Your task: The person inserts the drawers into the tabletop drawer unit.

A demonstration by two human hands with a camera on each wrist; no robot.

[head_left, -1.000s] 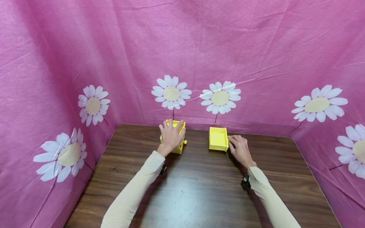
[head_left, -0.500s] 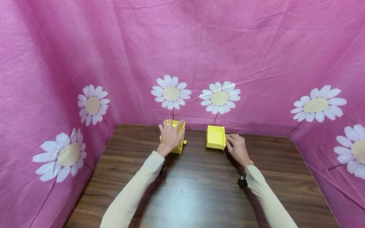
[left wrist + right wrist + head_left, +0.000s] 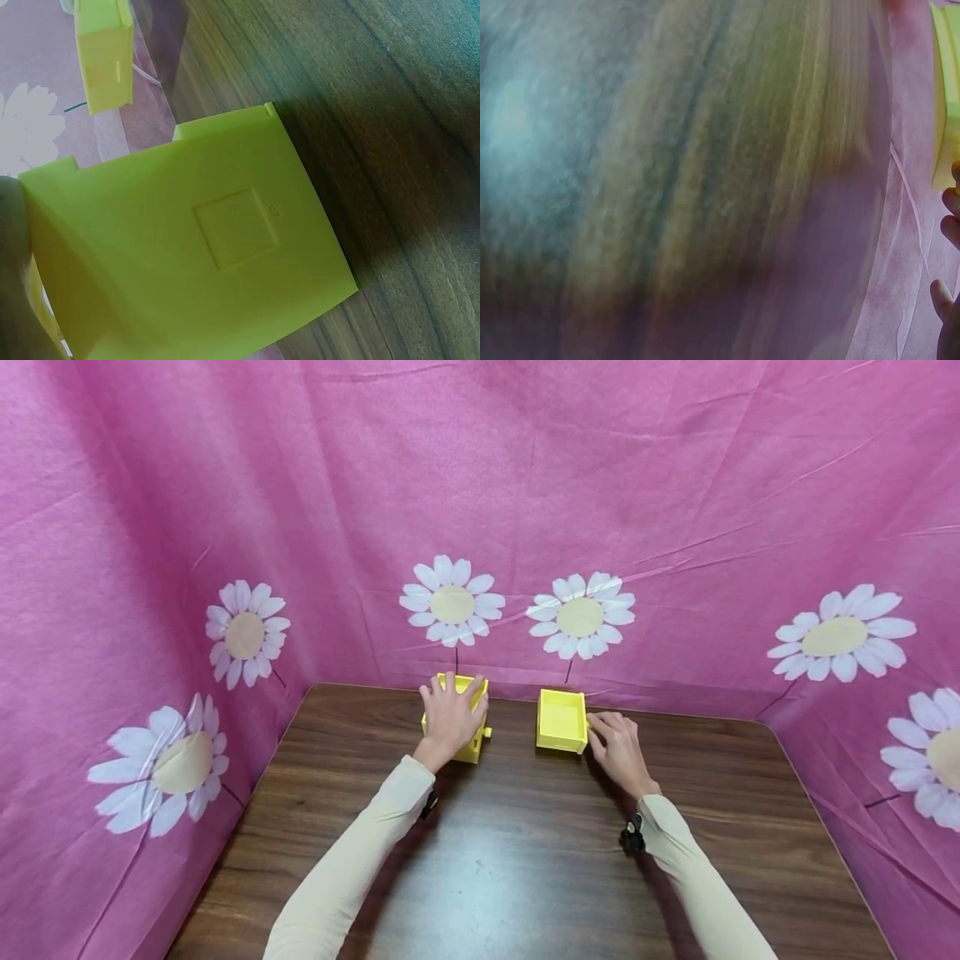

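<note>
A yellow box frame with a small knob on its right side stands toward the back of the wooden table. My left hand grips it from above, fingers spread across its top. Its side wall, with a square outline, fills much of the left wrist view. To the right is a yellow drawer, open on top with nothing inside. My right hand pinches it at its right side, where the fingers hide the knob. In the right wrist view only fingertips and the drawer's edge show.
The brown wooden table ends at a pink cloth with printed daisies, hung behind and along both sides. A gap of bare tabletop lies between box frame and drawer. Each wrist carries a small black camera.
My right hand has moved the drawer left and slightly back, closer to the box frame. The left hand and the box frame have stayed in place.
</note>
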